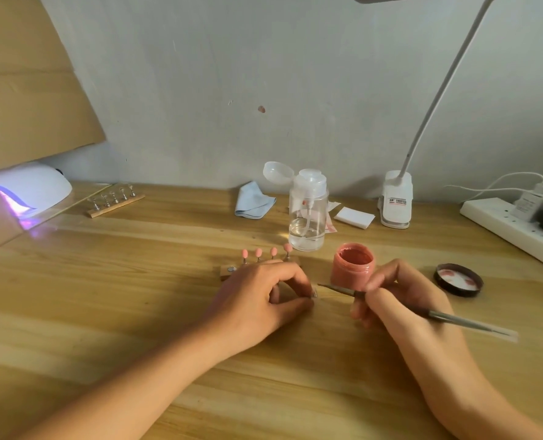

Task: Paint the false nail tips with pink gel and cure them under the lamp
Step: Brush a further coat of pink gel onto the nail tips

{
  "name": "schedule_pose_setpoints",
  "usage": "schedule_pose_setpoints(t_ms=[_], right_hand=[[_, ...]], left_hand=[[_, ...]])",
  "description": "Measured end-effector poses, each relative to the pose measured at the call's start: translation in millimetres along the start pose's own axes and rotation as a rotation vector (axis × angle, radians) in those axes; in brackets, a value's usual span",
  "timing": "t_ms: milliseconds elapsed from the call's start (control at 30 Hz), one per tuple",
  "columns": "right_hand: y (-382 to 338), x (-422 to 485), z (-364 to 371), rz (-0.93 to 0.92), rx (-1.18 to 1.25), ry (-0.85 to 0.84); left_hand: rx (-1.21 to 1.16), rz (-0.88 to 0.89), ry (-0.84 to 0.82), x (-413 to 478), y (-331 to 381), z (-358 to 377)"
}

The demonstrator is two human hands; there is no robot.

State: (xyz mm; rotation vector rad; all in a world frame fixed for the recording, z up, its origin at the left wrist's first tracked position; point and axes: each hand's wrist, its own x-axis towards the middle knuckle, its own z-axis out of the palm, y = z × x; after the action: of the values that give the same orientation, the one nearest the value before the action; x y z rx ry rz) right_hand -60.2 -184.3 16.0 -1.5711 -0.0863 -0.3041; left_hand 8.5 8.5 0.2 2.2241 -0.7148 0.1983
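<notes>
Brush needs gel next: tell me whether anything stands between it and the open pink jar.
Nothing visible does. The brush in the right hand passes just in front of the open gel jar; the lid lies apart on the right.

wooden worktop [105,296] carries a pump bottle [308,211]; gel pot [353,265] near bottle's front right, blue cloth [253,200] left of bottle.

a pale grey wall [263,74] backs the wooden table [121,296], white desk lamp [395,201] at right.
</notes>
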Motion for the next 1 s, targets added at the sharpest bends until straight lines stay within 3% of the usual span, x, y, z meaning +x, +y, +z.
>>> schedule_pose_setpoints(t_ms=[367,833,1000], right_hand=[[-7.3,-2.6,4.2,0.008,-0.176,-0.072],[-2.4,0.4,2.8,-0.003,-0.109,-0.071],[-0.1,1.9,-1.2,0.02,0.074,0.053]], left_hand=[[-0.028,-0.006,-0.007,1.4,-2.6,1.5],[-0.099,-0.04,-0.024,2.6,-3.0,-0.3],[-0.123,-0.031,-0.019,3.8,-2.7,-0.3]])
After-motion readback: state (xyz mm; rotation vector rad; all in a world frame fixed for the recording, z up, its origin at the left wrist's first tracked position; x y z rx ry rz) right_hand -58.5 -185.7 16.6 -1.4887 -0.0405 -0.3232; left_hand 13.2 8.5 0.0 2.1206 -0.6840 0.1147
